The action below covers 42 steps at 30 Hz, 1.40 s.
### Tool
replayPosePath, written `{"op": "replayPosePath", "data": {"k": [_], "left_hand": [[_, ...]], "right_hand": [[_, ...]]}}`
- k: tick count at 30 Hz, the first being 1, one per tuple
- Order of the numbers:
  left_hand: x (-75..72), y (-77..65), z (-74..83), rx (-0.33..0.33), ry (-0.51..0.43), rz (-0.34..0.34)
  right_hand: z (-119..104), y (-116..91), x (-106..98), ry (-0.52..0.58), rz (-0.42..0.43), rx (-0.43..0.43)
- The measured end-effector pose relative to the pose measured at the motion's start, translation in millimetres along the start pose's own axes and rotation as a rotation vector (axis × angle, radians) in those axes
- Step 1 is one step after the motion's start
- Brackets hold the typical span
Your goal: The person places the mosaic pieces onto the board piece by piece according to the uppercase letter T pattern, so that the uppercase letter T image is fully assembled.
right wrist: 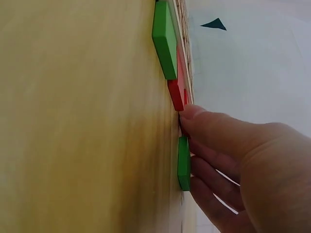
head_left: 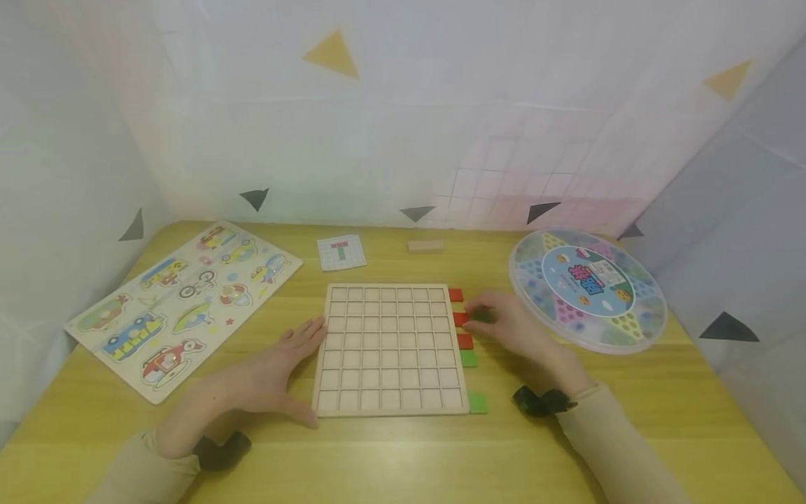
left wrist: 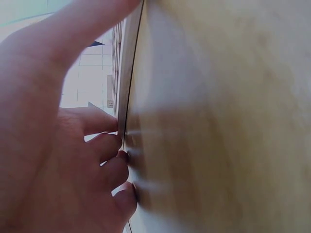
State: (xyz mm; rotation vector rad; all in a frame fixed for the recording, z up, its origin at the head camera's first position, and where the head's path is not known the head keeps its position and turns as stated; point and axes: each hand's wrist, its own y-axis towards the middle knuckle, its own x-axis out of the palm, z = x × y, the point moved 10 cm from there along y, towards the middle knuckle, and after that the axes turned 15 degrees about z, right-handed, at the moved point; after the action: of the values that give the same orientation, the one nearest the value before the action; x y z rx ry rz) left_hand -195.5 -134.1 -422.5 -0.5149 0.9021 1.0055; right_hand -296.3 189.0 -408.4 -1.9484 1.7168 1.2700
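Observation:
A square wooden grid board (head_left: 390, 348) lies flat in the middle of the table, its squares bare. Along its left edge rests my left hand (head_left: 267, 374), thumb spread toward the near corner and fingertips touching the rim. My right hand (head_left: 513, 323) is at the board's right side, its thumb and index finger pinching a red tile (head_left: 462, 319) at the edges. Under its palm a green tile (right wrist: 183, 164) shows, partly shaded. Two other red tiles (head_left: 465, 341) and two green tiles (head_left: 469, 358) lie beside the right rim.
At the left lies a picture puzzle board (head_left: 189, 308) with vehicles. Behind the grid board are a small card (head_left: 341, 253) showing a red and green T and a wooden block (head_left: 425, 246). A round game board (head_left: 588, 290) lies at the right. Cloth walls (head_left: 403, 126) enclose the table.

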Motion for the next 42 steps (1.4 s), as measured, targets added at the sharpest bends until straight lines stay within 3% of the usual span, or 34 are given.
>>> {"op": "replayPosePath", "data": {"k": [13,24,33,42], "left_hand": [[-0.3,-0.6,0.5,-0.006,-0.013,-0.002],[0.9,-0.5,0.1,-0.002,-0.012,-0.003],[-0.6,-4.1,0.4,-0.036,-0.006,-0.007],[-0.4,-6.7,3.5,-0.012,-0.017,0.006]], "right_hand": [[2,-1,-14,0.018,-0.003,0.119],[-26,7,-24,-0.015,0.058,0.011],[-59,26,-8,-0.072,0.004,0.032],[-86,44,23,0.014,-0.030,0.045]]}}
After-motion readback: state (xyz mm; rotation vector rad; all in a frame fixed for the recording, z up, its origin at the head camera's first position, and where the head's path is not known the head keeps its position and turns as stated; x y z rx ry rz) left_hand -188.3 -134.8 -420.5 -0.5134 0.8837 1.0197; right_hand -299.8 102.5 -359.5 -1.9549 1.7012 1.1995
